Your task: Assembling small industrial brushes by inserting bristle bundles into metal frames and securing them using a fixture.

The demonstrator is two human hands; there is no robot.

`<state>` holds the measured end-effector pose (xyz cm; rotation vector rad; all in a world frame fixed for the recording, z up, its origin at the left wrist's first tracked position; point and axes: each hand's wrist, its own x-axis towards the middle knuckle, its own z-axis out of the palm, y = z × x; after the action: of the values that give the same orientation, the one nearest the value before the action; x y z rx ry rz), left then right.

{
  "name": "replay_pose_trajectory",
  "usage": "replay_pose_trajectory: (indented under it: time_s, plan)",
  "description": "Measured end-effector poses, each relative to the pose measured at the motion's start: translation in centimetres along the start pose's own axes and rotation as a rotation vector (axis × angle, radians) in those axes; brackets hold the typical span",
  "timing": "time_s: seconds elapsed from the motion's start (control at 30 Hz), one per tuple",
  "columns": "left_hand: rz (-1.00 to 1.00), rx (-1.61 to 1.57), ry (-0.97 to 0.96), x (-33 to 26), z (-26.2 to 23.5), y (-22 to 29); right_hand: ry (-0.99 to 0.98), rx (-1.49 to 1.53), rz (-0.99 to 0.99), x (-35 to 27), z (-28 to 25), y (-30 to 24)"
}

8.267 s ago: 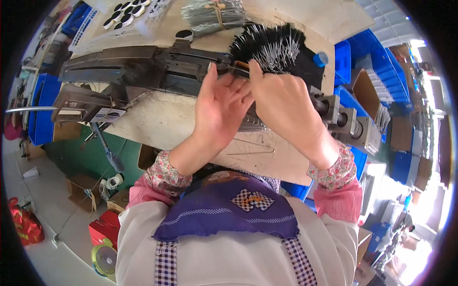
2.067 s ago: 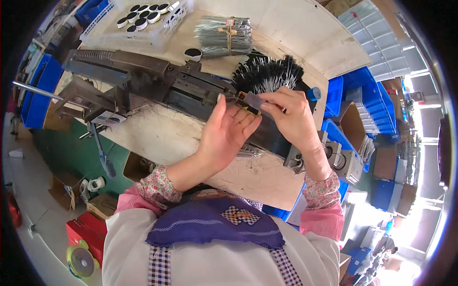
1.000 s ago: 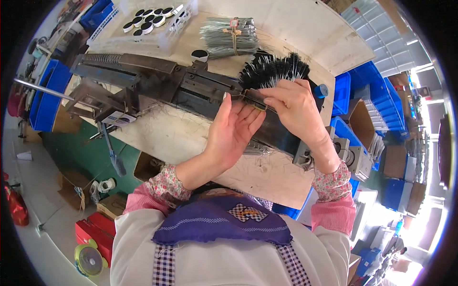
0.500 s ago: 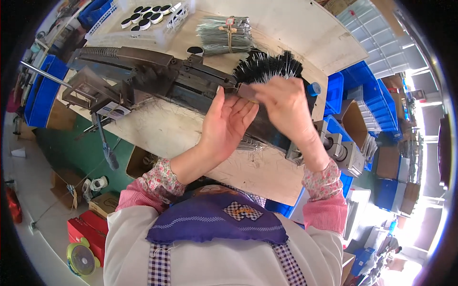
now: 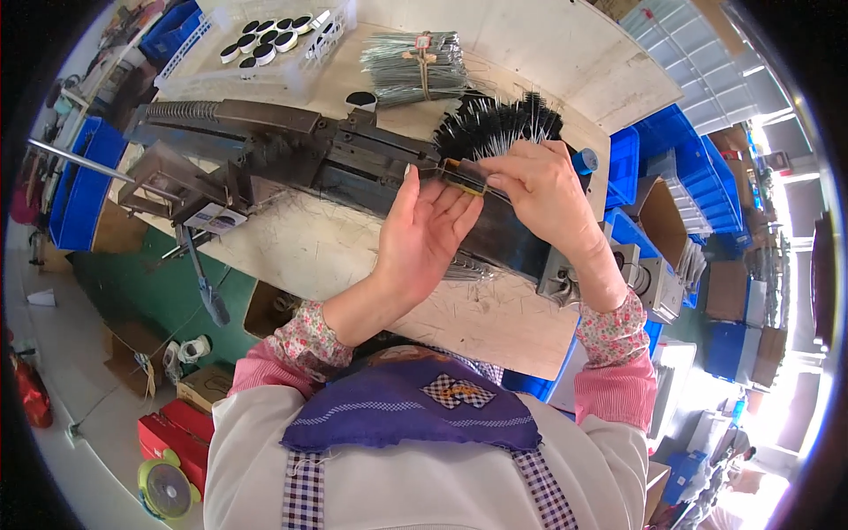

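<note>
Left hand (image 5: 419,240) and right hand (image 5: 546,193) worked together mid-frame.
The left lay open, palm up; the right seemed to pinch a small dark piece (image 5: 464,177) beside the metal machine (image 5: 362,162) (its pinched end was hidden). This looked like a holding step, needing steady fingers. Behind, upper middle, a black bristly bunch (image 5: 495,125) was partly covered.

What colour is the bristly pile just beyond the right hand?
Black, with silvery wires sticking out; the bristly pile shows best in the head view.

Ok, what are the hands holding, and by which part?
The right hand seems to pinch a small dark strip by its right end; the left hand is open, palm up.
</note>
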<state>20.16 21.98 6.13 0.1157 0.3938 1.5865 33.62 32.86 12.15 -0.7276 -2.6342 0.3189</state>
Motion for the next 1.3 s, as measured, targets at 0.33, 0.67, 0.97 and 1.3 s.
replay_pose_trajectory:
  time_s: [0.33, 0.67, 0.97, 1.3]
  plan:
    - [0.001, -0.059, -0.036, -0.2, -0.8, -0.1, 0.129, -0.044, 0.02, -1.4, -0.7, -3.9]
    - [-0.068, 0.021, -0.03, 0.3, 0.5, 1.0, -0.113, -0.376, 0.01, -0.4, 0.7, -5.1]
    - [0.009, 0.114, 0.012, -0.1, -1.8, -2.1, -0.287, -0.005, 0.204, -10.0, 3.8, -4.6]
    - [-0.292, 0.368, -0.225, -8.0, -1.9, 0.7, -0.418, 0.152, 0.341, -17.8, 12.0, -5.6]
